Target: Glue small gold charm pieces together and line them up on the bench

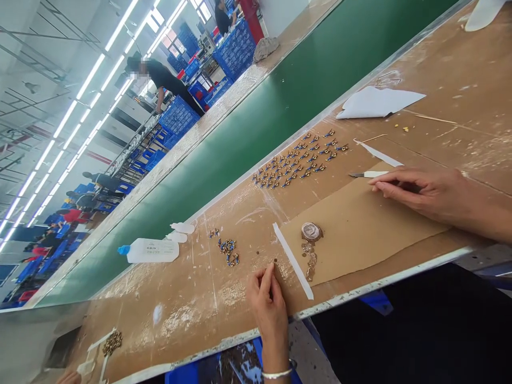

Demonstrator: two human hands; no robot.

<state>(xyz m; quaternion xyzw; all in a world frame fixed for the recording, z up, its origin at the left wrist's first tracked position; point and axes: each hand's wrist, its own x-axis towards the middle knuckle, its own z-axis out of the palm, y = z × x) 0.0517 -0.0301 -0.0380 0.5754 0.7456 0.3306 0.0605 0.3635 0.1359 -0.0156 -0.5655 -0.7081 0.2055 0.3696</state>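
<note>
My left hand [267, 301] rests at the front of the bench, its fingers pressed together. A small dark round piece [276, 260] lies right at the fingertips; whether anything is pinched between them is hidden. Over the brown paper sheet [344, 224], my right hand [428, 194] is closed at the white handle of a craft knife [370, 174], blade pointing left. Between the hands are a white strip [294, 261] and a round tub [311, 231] with brownish glittery paste spilled beside it. Small blue-and-gold pieces stand in rows [300, 160], and more lie in a loose pile [228, 250].
A clear bottle with a blue cap [150, 250] and smaller white bottles [183, 228] lie at the left. Folded white paper [378, 102] is at the back right. Beyond runs a green conveyor belt [248, 128]. A gold pile [112, 343] sits at lower left; people work in the distance.
</note>
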